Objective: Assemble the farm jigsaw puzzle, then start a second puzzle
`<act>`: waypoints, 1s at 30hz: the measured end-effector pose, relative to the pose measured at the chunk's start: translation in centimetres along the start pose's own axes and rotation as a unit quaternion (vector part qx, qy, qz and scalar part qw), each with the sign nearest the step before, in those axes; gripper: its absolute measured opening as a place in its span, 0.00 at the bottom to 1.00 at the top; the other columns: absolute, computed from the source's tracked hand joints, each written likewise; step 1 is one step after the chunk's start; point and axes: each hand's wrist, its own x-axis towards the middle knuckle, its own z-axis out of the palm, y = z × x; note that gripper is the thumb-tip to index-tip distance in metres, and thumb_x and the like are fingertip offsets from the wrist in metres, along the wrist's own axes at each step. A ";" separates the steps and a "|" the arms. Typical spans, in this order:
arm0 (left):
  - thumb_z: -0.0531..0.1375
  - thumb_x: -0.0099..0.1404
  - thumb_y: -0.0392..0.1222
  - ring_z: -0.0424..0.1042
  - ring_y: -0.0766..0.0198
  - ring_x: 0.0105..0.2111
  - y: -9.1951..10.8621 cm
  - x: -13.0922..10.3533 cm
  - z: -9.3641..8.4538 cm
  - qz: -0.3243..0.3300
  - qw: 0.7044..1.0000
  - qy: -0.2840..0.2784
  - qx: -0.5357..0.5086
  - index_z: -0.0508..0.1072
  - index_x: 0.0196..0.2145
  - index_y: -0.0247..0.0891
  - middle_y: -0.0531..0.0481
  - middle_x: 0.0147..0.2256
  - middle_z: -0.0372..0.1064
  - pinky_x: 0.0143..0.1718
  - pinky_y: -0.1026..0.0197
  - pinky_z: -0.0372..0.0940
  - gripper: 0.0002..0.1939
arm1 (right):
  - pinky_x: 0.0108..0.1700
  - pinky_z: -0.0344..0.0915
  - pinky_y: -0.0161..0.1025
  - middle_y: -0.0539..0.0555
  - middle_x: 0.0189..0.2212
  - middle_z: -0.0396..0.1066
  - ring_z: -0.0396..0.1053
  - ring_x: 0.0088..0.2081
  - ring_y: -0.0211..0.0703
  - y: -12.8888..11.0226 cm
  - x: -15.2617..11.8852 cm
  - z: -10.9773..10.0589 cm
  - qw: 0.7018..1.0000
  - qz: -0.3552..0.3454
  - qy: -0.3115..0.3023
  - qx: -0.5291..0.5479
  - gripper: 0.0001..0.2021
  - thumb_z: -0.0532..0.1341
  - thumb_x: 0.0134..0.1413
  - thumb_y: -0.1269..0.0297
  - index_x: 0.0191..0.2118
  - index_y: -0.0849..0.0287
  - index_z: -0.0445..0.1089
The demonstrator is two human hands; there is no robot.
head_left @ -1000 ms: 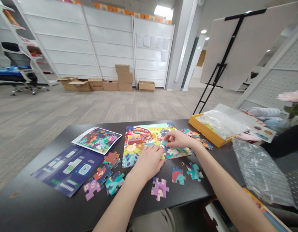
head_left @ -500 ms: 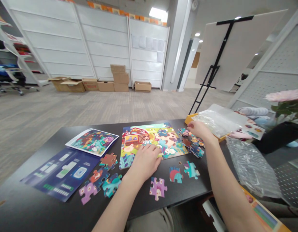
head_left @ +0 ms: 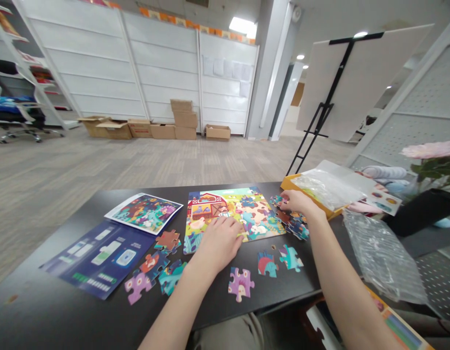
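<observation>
My left hand [head_left: 223,243] lies flat with fingers extended over the lower edge of a colourful farm picture board [head_left: 206,206] with a red barn. My right hand [head_left: 297,201] is at a heap of jigsaw puzzle pieces [head_left: 296,226] beside the board's right edge. Its curled fingertips close on a puzzle piece [head_left: 278,199] at the heap's far side, partly hidden by the fingers. Nearer me lie a purple piece [head_left: 241,284], a red-and-blue piece [head_left: 267,265] and a teal piece [head_left: 291,257]. Several more pieces [head_left: 168,240] lie left of my left forearm.
A printed picture sheet [head_left: 144,213] and a dark blue leaflet [head_left: 97,257] lie at the left of the black table [head_left: 111,321]. On the right are a yellow box [head_left: 288,182] holding clear plastic, a clear plastic bag [head_left: 381,257] and a black flower vase [head_left: 422,209].
My right hand has lowered slightly toward the heap of puzzle pieces. The left hand stays on the board. The whole view has shifted slightly.
</observation>
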 end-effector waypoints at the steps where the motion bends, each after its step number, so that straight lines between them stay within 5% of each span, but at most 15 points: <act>1: 0.58 0.71 0.42 0.72 0.50 0.49 0.0 0.0 -0.1 0.000 1.000 -0.001 0.002 0.75 0.45 0.40 0.44 0.45 0.75 0.51 0.47 0.66 0.09 | 0.42 0.68 0.39 0.61 0.48 0.79 0.76 0.47 0.56 0.0 0.0 0.0 1.000 0.002 0.000 -0.005 0.23 0.68 0.49 0.59 0.52 0.58 0.76; 15: 0.58 0.71 0.42 0.72 0.50 0.49 -0.4 -0.7 -0.9 -0.020 1.000 -0.005 0.010 0.76 0.45 0.39 0.45 0.46 0.76 0.53 0.46 0.65 0.09 | 0.37 0.65 0.39 0.59 0.42 0.80 0.77 0.41 0.51 2.2 0.6 0.1 0.997 0.059 0.054 -0.008 0.17 0.63 0.57 0.53 0.47 0.56 0.77; 23: 0.57 0.71 0.42 0.72 0.50 0.48 -0.4 -0.7 -0.8 -0.016 1.000 -0.017 0.018 0.76 0.45 0.38 0.44 0.45 0.76 0.51 0.47 0.66 0.10 | 0.40 0.66 0.39 0.60 0.44 0.79 0.75 0.46 0.52 0.6 1.1 1.5 0.988 0.093 0.119 0.015 0.18 0.58 0.63 0.51 0.48 0.57 0.75; 30: 0.57 0.71 0.42 0.73 0.50 0.49 -0.5 -0.8 -0.9 -0.017 1.000 -0.016 0.015 0.76 0.46 0.38 0.44 0.45 0.76 0.51 0.46 0.66 0.10 | 0.39 0.67 0.40 0.58 0.39 0.80 0.76 0.43 0.52 0.5 1.2 1.6 0.990 0.103 0.095 0.033 0.15 0.59 0.62 0.52 0.41 0.56 0.77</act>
